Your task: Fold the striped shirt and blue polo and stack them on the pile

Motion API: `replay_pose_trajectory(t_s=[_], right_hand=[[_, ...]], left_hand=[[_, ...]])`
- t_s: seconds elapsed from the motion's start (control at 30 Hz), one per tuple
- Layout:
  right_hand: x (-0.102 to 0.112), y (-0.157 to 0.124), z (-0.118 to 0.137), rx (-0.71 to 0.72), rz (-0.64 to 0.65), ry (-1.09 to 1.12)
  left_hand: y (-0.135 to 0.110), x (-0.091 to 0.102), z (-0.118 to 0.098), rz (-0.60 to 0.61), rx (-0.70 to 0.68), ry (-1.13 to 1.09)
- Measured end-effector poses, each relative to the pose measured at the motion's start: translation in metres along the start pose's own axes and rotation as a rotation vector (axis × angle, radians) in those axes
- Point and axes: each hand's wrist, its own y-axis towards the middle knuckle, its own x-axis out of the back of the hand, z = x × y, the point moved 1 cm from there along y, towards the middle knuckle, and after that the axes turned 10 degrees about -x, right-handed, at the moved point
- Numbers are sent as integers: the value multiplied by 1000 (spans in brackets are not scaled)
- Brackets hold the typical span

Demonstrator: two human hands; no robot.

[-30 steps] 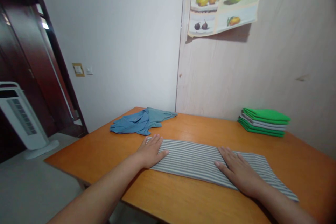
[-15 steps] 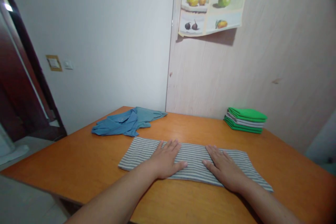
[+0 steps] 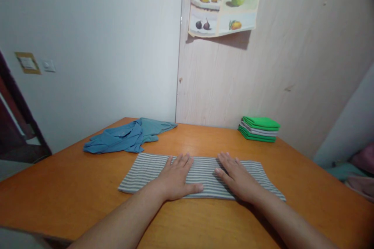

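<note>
A grey-and-white striped cloth (image 3: 204, 179) lies as a long flat folded strip across the table in front of me. My left hand (image 3: 177, 179) rests palm down on it, left of its middle, with fingers stretched forward and the thumb out to the right. On the right half, my right hand (image 3: 238, 177) is also palm down on the stripes, fingers extended. Both hands hold nothing, and a stretch of cloth shows between them. Parts of the cloth are hidden under the hands and wrists.
The orange-brown table (image 3: 189, 221) reaches to the wall. A crumpled blue garment (image 3: 122, 136) lies at its back left. A neat stack of folded green and grey cloths (image 3: 258, 129) stands at the back right. A poster of fruit (image 3: 223, 9) hangs above.
The camera view has turned a little to the right, so everything appears further left. My right hand has shifted slightly over the cloth; my left hand stays in nearly the same place on it.
</note>
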Motion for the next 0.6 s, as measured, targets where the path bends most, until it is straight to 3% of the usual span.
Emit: replay_pose_trajectory(t_s=[0.13, 0.27, 0.43, 0.6], right_hand=[[6, 1, 30, 122, 34, 15], [-4, 3, 50, 168, 96, -11], [-19, 4, 52, 143, 122, -35], [-17, 3, 51, 146, 124, -31]], left_hand=[[0, 2, -2, 0, 2, 0], [1, 1, -2, 1, 7, 1], [2, -1, -1, 0, 14, -2], [1, 1, -3, 14, 33, -20]])
